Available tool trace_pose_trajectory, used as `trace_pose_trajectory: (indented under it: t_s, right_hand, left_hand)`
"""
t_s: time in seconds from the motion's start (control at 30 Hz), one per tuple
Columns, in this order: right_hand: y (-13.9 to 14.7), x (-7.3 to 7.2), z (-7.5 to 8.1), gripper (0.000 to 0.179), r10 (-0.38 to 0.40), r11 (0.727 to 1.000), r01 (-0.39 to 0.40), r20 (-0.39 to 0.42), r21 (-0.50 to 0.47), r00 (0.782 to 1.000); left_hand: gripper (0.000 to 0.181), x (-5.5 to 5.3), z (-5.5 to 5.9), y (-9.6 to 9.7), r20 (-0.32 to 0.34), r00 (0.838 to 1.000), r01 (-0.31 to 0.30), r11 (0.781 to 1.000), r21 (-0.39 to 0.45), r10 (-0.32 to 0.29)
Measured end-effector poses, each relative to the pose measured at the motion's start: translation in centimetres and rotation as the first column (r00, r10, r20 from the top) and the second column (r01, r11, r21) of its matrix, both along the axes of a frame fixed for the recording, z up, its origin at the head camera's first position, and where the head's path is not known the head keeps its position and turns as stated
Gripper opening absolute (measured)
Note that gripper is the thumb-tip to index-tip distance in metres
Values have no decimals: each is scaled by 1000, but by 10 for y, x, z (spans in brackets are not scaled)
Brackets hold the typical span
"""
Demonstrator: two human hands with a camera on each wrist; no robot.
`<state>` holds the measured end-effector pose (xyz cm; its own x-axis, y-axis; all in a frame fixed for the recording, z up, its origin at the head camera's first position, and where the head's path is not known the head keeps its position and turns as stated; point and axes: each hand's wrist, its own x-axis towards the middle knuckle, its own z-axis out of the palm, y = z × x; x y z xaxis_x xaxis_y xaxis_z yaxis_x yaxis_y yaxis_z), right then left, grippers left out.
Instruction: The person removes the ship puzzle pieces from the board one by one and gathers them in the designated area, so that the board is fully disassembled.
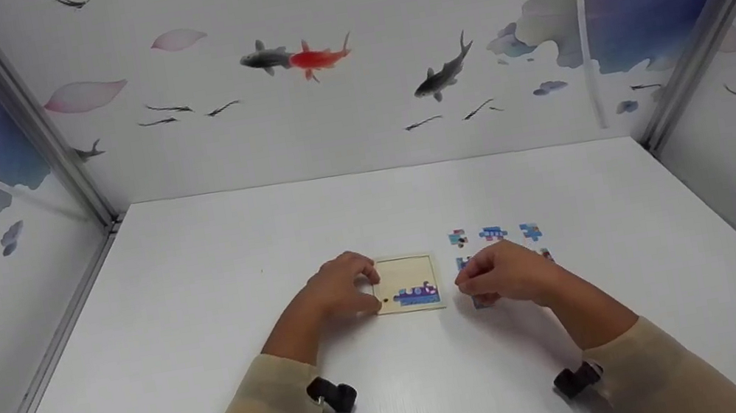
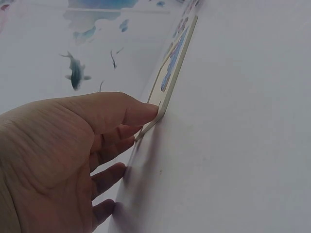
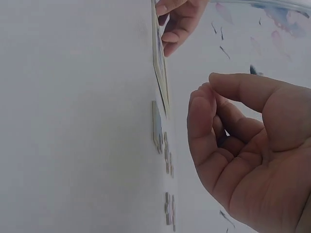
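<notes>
A shallow wooden puzzle tray (image 1: 403,272) lies on the table, with joined blue and purple jigsaw pieces (image 1: 419,295) in its lower right corner. My left hand (image 1: 344,287) holds the tray's left side, thumb (image 2: 146,114) against its edge in the left wrist view. To the right of the tray, my right hand (image 1: 510,274) hovers above loose jigsaw pieces (image 1: 493,233). Its thumb and index fingertips meet, and in the right wrist view nothing shows between them. Some loose pieces are partly covered by this hand in the head view.
The white table (image 1: 198,265) is bounded by a printed back wall (image 1: 339,121) and side panels with metal posts. More loose pieces lie in rows right of the tray, one jigsaw piece (image 1: 530,232) at the far right of the back row.
</notes>
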<state>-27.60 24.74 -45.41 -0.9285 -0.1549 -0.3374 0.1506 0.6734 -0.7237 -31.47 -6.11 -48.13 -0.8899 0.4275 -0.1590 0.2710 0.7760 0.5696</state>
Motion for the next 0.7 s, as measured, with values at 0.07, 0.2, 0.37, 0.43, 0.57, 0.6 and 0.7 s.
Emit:
trace_pose_trajectory:
  t_s: [0.07,0.2,0.37,0.43,0.57,0.6,0.7]
  right_hand:
    - [-7,0,2,14,23,1000,-23,-3,-6,1000]
    - [-21,-2,6,15,65,998,-65,-9,-12,998]
    - [-37,-9,9,19,120,992,-121,-41,-20,992]
    - [-42,-12,10,21,134,990,-136,-50,-34,990]
    - [-52,-18,10,23,154,986,-157,-52,-63,987]
    - [-54,-20,10,22,152,986,-155,-49,-64,987]
    - [-57,-23,7,21,148,987,-150,-37,-64,988]
  left_hand:
    - [32,0,0,0,0,1000,-3,1000,1,3]
    - [32,0,0,1,5,1000,-17,1000,4,17]
    - [32,0,0,3,11,1000,-29,1000,6,29]
    - [32,0,0,3,18,999,-32,999,7,32]
    - [31,1,2,3,28,999,-36,999,0,36]
    - [31,1,2,3,27,999,-34,999,-4,34]
    - [31,1,2,2,19,999,-27,1000,-9,27]
